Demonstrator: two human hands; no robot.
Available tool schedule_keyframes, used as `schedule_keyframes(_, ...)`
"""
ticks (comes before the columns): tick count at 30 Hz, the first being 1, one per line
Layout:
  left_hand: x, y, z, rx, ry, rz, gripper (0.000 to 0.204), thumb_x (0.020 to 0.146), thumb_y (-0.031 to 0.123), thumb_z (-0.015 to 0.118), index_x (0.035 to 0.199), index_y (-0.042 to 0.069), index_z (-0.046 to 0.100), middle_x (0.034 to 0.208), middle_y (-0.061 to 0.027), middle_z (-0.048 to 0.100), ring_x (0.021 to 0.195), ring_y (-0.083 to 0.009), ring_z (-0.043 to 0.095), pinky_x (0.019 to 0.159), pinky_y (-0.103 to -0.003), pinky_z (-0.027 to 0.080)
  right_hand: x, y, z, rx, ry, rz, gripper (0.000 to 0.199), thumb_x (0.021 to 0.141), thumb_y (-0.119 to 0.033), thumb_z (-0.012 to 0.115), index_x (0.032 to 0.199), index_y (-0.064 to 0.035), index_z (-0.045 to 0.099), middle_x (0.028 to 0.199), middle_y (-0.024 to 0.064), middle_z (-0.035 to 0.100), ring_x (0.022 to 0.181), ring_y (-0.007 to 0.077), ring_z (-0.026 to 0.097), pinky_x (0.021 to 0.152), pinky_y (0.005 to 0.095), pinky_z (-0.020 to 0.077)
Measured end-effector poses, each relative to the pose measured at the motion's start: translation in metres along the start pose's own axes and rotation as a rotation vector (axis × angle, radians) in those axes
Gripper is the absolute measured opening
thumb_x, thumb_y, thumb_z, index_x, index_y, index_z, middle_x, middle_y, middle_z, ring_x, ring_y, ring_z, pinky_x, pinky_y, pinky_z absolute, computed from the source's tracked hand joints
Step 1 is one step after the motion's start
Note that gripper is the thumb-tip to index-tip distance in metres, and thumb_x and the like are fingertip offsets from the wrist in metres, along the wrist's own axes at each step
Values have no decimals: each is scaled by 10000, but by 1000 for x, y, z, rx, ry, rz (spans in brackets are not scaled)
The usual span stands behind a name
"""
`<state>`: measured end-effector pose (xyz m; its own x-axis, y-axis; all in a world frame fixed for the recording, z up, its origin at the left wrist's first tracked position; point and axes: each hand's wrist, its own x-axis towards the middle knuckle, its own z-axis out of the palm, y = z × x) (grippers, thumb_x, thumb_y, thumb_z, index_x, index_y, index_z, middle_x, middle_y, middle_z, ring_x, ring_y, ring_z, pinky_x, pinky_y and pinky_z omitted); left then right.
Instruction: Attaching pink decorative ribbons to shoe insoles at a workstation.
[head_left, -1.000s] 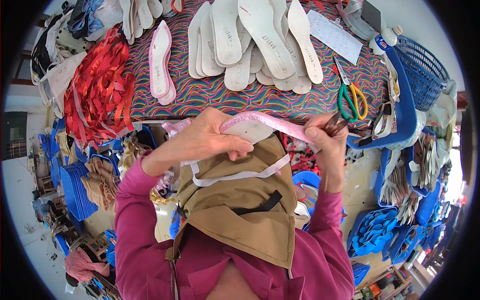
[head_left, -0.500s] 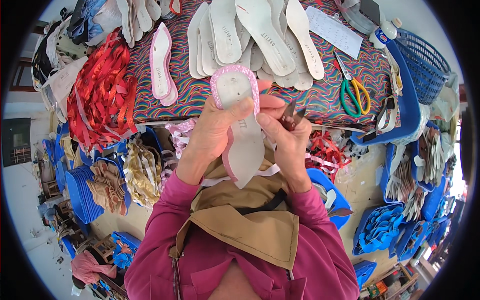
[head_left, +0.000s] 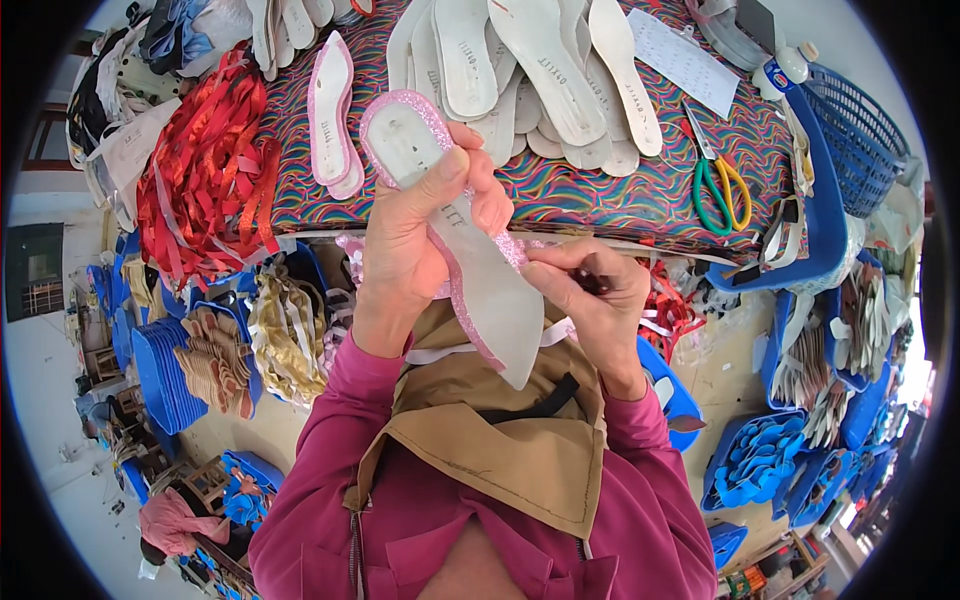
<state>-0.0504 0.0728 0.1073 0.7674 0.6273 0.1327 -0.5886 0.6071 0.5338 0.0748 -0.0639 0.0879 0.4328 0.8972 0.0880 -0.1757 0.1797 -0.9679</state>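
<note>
My left hand [head_left: 410, 245] is closed around a white shoe insole [head_left: 497, 295], its thumb pressed on the upper face. Heel end up, the insole tilts with its pointed toe toward my apron. Pink glitter strip [head_left: 463, 300] runs round the heel and down the left edge; the right edge near the toe shows bare. At the right edge, my right hand [head_left: 597, 292] pinches the glitter strip between thumb and fingers. A dark tool is tucked in that hand, mostly hidden by the fingers.
On the patterned table lie white insoles [head_left: 560, 90], two pink-edged insoles [head_left: 328, 100], scissors [head_left: 718, 185] and a paper sheet [head_left: 685, 62]. Red ribbons [head_left: 205, 170] hang at the left. A blue basket [head_left: 855, 130] and a bottle [head_left: 787, 68] stand at the right. Blue bins surround me.
The insole has tilted, its heel end moving up and left. My left fingers now wrap its right edge. My right hand has moved slightly right and down, and the tool's tips no longer show.
</note>
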Motion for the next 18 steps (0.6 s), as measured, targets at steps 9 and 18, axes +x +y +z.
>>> schedule_keyframes(9,-9,-22,2,389,72,-94,215,923,91,572,1132,45,552,889,-119,672,794,-247,656,759,-342,530,22,12,2,-60,-4,-150,104,800,47,698,896,7,694,711,6,634,577,45,453,529,178,348)
schedule_keyframes(18,-6,1,8,421,216,49,191,902,73,588,1088,33,579,914,-147,689,825,-291,678,778,-367,547,0,2,-11,189,108,174,85,807,58,687,881,15,688,714,14,605,527,38,399,469,181,308)
